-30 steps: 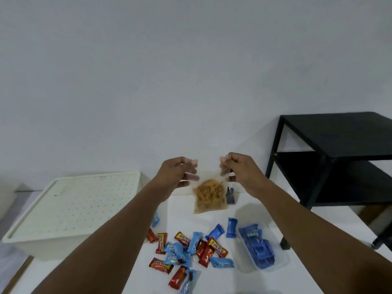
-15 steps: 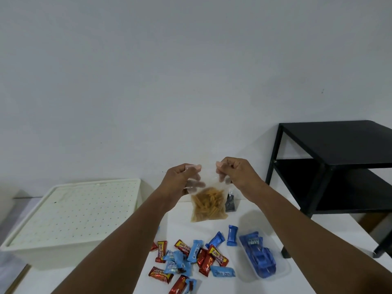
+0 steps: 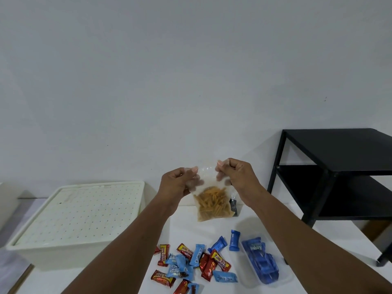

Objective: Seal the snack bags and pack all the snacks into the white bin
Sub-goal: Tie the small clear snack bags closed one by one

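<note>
Head view

- The left hand (image 3: 178,183) and right hand (image 3: 235,177) each pinch one top corner of a clear snack bag (image 3: 212,200), thumb against curled fingers. Both grips are closed on the bag.
- The bag is held in the air to the right of the white bin (image 3: 63,255), above the table (image 3: 265,221). It hangs straight down from the pinch points, with the orange sticks settled in its lower half.
- The mouth strip runs level between the two hands. Whether it is pressed shut cannot be told.
- Judgement: sealing is the step in hand. The strip lies along the line from one grip to the other, so a pinch slid sideways along it would close it.
- The bin has its perforated lid (image 3: 80,211) on, so it must be opened before packing. The left hand is the nearer to it.
- Loose wrapped candies (image 3: 191,262) and a clear bag of blue packets (image 3: 261,262) lie on the table right of the bin, unpacked
</note>
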Action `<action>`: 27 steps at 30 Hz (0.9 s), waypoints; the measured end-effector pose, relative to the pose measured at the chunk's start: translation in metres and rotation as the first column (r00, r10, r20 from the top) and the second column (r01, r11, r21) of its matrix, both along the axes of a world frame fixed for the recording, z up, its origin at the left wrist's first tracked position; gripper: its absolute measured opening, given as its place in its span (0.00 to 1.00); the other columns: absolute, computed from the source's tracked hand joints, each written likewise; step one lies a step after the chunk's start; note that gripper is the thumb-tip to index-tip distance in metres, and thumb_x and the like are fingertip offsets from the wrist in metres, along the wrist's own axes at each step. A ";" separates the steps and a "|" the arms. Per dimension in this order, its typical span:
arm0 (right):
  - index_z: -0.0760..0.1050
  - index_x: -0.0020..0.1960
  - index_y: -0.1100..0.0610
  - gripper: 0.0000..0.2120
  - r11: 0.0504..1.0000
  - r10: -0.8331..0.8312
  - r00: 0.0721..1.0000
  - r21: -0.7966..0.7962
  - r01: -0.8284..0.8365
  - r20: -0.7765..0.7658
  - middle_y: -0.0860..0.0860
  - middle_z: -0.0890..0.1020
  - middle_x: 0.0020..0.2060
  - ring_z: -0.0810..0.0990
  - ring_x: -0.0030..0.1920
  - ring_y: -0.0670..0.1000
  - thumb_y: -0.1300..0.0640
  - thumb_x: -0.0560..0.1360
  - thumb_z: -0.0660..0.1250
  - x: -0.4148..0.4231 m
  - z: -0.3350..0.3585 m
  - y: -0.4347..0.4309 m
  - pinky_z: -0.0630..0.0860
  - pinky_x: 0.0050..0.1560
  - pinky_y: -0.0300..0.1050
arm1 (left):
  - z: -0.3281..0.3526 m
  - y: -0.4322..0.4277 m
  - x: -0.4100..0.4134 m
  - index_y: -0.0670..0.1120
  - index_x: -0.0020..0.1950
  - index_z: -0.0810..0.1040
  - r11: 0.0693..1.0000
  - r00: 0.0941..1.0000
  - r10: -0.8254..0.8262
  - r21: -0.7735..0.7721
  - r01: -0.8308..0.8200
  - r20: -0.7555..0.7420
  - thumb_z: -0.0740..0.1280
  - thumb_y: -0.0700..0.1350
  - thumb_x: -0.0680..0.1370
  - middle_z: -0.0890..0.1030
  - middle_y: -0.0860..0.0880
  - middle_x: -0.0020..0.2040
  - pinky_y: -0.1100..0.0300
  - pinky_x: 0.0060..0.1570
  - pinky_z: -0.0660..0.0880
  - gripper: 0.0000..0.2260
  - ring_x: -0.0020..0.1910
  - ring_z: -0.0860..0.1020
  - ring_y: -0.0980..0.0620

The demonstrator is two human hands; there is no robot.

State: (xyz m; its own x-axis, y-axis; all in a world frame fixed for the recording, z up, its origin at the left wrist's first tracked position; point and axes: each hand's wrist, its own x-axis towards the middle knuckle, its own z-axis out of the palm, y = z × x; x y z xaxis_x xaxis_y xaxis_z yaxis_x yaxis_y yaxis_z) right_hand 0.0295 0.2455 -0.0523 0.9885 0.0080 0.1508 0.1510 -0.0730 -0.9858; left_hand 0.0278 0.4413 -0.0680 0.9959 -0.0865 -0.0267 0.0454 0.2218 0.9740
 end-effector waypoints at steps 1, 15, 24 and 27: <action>0.81 0.43 0.59 0.12 1.000 -0.001 1.000 0.006 0.001 -0.012 0.54 0.83 0.35 0.82 0.37 0.49 0.51 0.79 0.68 0.000 0.001 -0.001 0.74 0.39 0.43 | -0.001 0.002 0.000 0.42 0.45 0.80 1.000 1.000 0.006 -0.008 -0.006 -0.001 0.76 0.47 0.73 0.84 0.42 0.42 0.54 0.45 0.76 0.10 0.48 0.86 0.41; 0.82 0.42 0.61 0.15 0.993 -0.023 0.997 -0.117 0.031 0.069 0.55 0.82 0.32 0.78 0.33 0.48 0.48 0.76 0.72 0.006 0.033 0.006 0.72 0.37 0.40 | 0.017 0.010 0.006 0.42 0.46 0.82 1.000 1.000 0.000 0.011 -0.001 0.028 0.68 0.48 0.80 0.86 0.42 0.45 0.54 0.49 0.76 0.10 0.50 0.85 0.44; 0.80 0.45 0.60 0.06 0.998 0.011 1.000 -0.068 -0.010 0.010 0.55 0.85 0.38 0.85 0.38 0.50 0.58 0.76 0.72 0.012 0.039 0.011 0.77 0.39 0.46 | 0.035 0.012 0.023 0.49 0.52 0.83 0.896 0.919 0.228 0.300 -0.327 0.322 0.69 0.51 0.79 0.85 0.52 0.46 0.57 0.49 0.77 0.07 0.46 0.84 0.52; 0.79 0.43 0.59 0.05 0.998 -0.041 0.997 0.040 0.044 -0.073 0.52 0.82 0.32 0.84 0.37 0.52 0.59 0.76 0.71 0.012 0.038 0.014 0.77 0.36 0.46 | 0.026 0.005 0.017 0.52 0.61 0.76 0.818 0.899 0.237 0.425 -0.389 0.368 0.71 0.49 0.77 0.78 0.54 0.53 0.60 0.48 0.76 0.13 0.45 0.79 0.56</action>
State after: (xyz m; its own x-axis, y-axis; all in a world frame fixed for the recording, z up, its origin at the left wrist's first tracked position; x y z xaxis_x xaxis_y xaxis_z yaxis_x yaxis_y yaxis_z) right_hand 0.0410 0.2595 -0.0142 0.9961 -0.0387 0.0789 0.0775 -0.0367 -0.9963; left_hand 0.0451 0.4461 -0.0421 0.9346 0.1793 0.3073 -0.2402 -0.3191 0.9168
